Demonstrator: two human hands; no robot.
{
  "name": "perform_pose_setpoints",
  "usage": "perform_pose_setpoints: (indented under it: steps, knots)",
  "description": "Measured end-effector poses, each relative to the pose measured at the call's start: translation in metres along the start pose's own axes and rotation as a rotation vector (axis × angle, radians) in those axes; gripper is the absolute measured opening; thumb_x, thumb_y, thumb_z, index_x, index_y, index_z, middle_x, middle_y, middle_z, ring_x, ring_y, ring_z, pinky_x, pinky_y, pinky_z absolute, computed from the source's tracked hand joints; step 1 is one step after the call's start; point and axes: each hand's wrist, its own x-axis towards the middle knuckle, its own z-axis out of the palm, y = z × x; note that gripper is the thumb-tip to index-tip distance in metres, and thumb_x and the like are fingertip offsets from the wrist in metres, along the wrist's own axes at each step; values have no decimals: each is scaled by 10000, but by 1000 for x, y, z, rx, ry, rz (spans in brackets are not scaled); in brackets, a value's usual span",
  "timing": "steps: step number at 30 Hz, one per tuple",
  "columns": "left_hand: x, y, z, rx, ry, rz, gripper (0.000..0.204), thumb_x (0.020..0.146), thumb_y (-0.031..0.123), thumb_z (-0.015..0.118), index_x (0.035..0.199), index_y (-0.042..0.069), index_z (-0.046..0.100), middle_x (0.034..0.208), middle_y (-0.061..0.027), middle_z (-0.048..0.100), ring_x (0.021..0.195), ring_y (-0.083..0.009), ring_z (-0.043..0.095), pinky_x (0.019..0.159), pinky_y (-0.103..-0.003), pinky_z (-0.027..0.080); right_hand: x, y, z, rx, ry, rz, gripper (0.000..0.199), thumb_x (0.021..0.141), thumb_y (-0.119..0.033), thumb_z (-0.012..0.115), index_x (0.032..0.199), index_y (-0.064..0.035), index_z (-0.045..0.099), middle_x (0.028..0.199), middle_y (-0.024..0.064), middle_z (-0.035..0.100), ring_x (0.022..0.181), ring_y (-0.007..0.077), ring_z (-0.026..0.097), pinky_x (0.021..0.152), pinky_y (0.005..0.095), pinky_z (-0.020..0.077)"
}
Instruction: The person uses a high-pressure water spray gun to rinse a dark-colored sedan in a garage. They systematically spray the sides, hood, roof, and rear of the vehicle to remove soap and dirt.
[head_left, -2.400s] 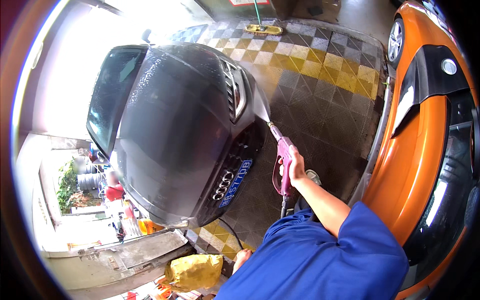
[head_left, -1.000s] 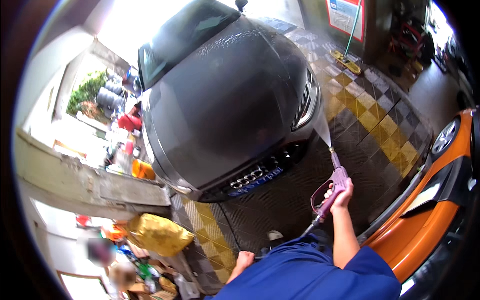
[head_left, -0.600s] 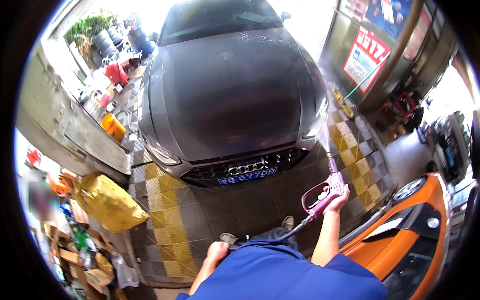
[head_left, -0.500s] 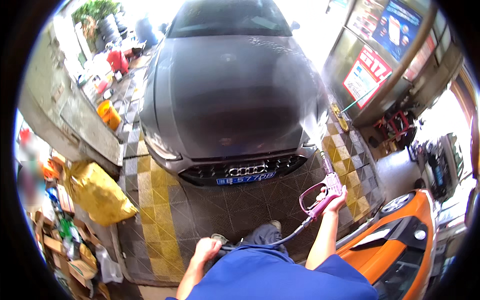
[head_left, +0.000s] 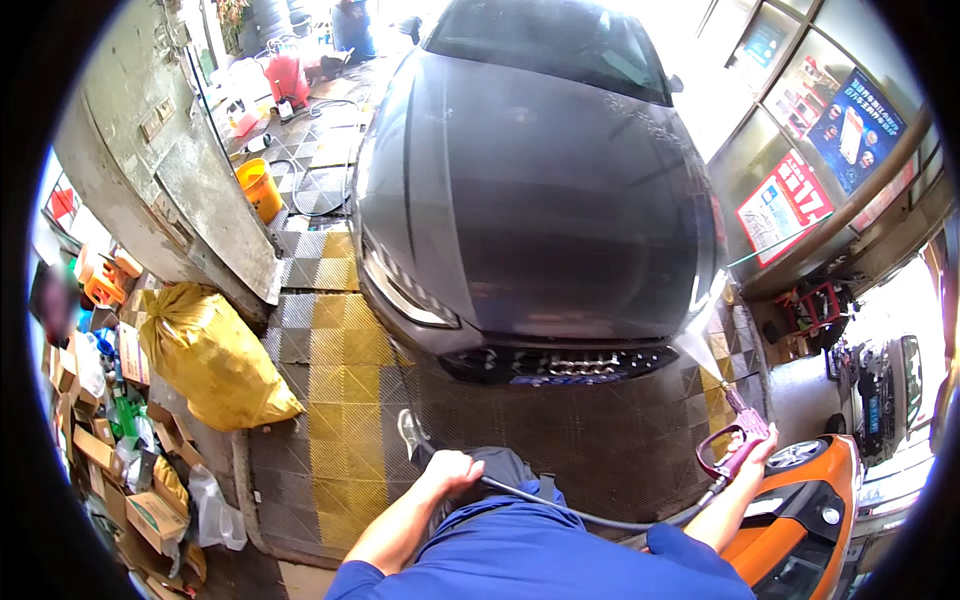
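Note:
My right hand (head_left: 762, 446) is wrapped around the grip of a purple pressure washer gun (head_left: 746, 418). A white fan of water (head_left: 702, 355) leaves its nozzle and strikes the front right corner of a dark grey car (head_left: 570, 200). From the gun's lower end a grey hose (head_left: 610, 521) runs across my waist. Closed around that hose, my left hand (head_left: 452, 470) is in front of my blue shirt. The car's hood looks wet, and its grille (head_left: 560, 362) faces me.
A full yellow sack (head_left: 215, 360) stands at left beside cardboard boxes (head_left: 155, 520) and a concrete pillar (head_left: 180, 180). Farther back are an orange bucket (head_left: 259, 190) and a coiled hose. An orange toy-like car (head_left: 790, 530) sits close at right. Plastic floor tiles (head_left: 345, 440) lie underfoot.
The view has turned left, so the car appears farther right. My right hand and the gun are farther right, still spraying the corner. One shoe has come forward on the left.

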Motion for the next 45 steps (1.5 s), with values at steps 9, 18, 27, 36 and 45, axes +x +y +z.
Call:
perform_pose_setpoints:
  steps: [9, 18, 27, 36, 45]
  knots:
    - [-39, -103, -226, 162, -49, 224, 631, 985, 532, 446, 712, 44, 740, 765, -203, 722, 763, -421, 708, 703, -516, 560, -92, 73, 174, 47, 130, 76, 795, 877, -794, 327, 809, -44, 581, 555, 43, 488, 427, 219, 443, 409, 363, 349]
    - [-8, -280, -276, -283, -275, 313, 668, 965, 600, 453, 785, 26, 744, 799, -237, 714, 793, -438, 698, 708, -531, 538, -196, 121, 384, -52, 196, 208, 798, 883, -804, 323, 796, -53, 579, 549, 40, 493, 415, 214, 451, 391, 359, 359]
    - [64, -579, -317, -600, -516, 163, 659, 978, 622, 473, 1174, 47, 729, 1141, -196, 737, 1114, -351, 683, 986, -440, 501, -301, 141, 608, -130, 311, 203, 801, 888, -814, 319, 782, -63, 577, 543, 37, 499, 403, 208, 460, 372, 355, 369]
    - [60, -675, -476, -303, -399, 246, 596, 993, 518, 398, 1004, 17, 721, 1082, -252, 712, 1075, -422, 659, 952, -499, 495, -366, 144, 770, -119, 247, 49, 747, 941, -754, 327, 852, -66, 605, 553, 37, 512, 396, 190, 499, 336, 348, 402]
    - [129, -733, -571, -432, -347, 280, 502, 984, 427, 419, 926, -7, 665, 963, -269, 684, 968, -438, 652, 862, -487, 491, -296, 78, 930, -119, 301, -259, 663, 933, -700, 483, 944, -56, 636, 638, 44, 573, 453, 154, 538, 371, 301, 422]
